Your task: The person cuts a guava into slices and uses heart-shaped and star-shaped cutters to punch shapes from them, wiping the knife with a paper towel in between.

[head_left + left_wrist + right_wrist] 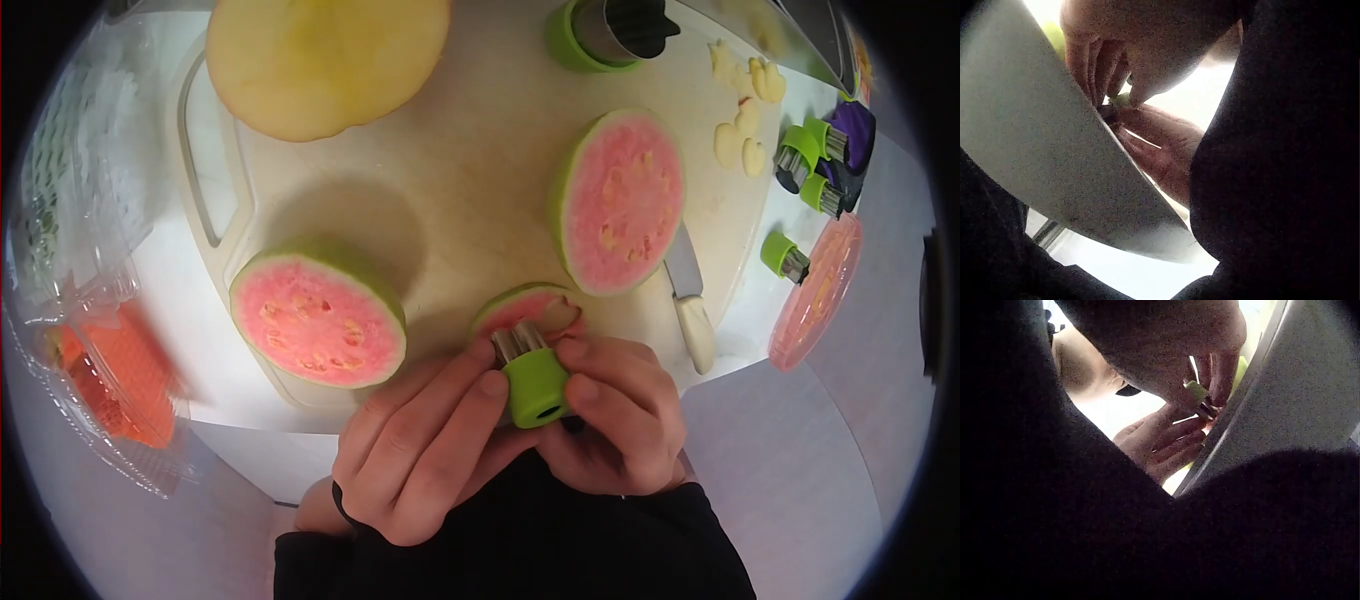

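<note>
Near the table's front edge, both hands hold a small fruit cutter (538, 388) with a green plastic grip and a fluted metal end pointing away from the body. The left hand (425, 445) has its fingertips on the cutter's left side, and the right hand (625, 420) pinches it from the right. Just beyond the metal end lies a thin pink guava slice (512, 305) with a cut-out gap on its right. In the right wrist view, the cutter's green grip (1196, 391) shows between the fingers. Guava halves lie cut side up at left (318, 322) and right (625, 205).
A cutting board (480, 150) bears a large pale-yellow fruit half (325, 60), a bigger star cutter (625, 30), small cut-out pieces (752, 155) and a knife (692, 310). More small cutters (785, 257) and a pink lid (818, 290) lie right. Clear plastic packaging (95, 230) stands left.
</note>
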Motion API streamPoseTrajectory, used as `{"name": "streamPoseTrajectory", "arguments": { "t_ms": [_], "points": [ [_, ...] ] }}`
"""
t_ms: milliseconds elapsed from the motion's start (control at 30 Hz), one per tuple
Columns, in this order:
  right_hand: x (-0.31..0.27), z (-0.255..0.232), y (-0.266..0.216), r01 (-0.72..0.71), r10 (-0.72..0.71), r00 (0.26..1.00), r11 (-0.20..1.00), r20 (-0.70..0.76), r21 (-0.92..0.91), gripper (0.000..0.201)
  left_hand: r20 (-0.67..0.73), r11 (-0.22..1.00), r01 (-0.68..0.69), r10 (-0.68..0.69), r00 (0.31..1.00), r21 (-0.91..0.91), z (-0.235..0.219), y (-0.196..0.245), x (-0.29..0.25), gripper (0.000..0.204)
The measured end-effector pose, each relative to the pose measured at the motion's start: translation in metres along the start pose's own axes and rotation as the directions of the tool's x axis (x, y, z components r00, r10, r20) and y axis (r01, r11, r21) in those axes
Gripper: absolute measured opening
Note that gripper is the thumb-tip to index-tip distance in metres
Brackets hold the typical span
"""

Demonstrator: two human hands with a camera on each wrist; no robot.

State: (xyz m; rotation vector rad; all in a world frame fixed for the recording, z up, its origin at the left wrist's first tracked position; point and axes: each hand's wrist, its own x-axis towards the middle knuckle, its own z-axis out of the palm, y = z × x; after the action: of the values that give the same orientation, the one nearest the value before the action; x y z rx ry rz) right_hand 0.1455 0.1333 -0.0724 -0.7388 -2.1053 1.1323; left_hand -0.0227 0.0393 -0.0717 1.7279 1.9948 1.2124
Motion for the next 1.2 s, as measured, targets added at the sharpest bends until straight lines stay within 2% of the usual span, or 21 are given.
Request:
{"name": "streamPoseTrajectory", "arguments": {
  "t_ms": [300, 467, 1200],
  "points": [
    [-0.0040, 0.0048, 0.0067, 0.013, -0.009, 0.999, 0.996, -0.040, 0.085, 0.047, -0.003, 1.000, 0.009, -0.009, 1.000, 0.008, 0.0011, -0.0007, 0.0005, 0.038],
    [-0.0030, 0.0048, 0.0061, -0.005, 0.007, 0.999, 0.999, -0.047, 0.052, 0.046, 0.034, 1.000, 0.004, -0.005, 0.999, 0.029, -0.0002, -0.0010, 0.0024, 0.038],
    [-0.0071, 0.0021, 0.0076, -0.022, 0.023, 1.000, 0.998, -0.005, 0.063, 0.046, 0.011, 0.998, 0.030, -0.030, 0.999, 0.058, 0.0045, -0.0006, 0.0041, 0.038]
  ]
}}
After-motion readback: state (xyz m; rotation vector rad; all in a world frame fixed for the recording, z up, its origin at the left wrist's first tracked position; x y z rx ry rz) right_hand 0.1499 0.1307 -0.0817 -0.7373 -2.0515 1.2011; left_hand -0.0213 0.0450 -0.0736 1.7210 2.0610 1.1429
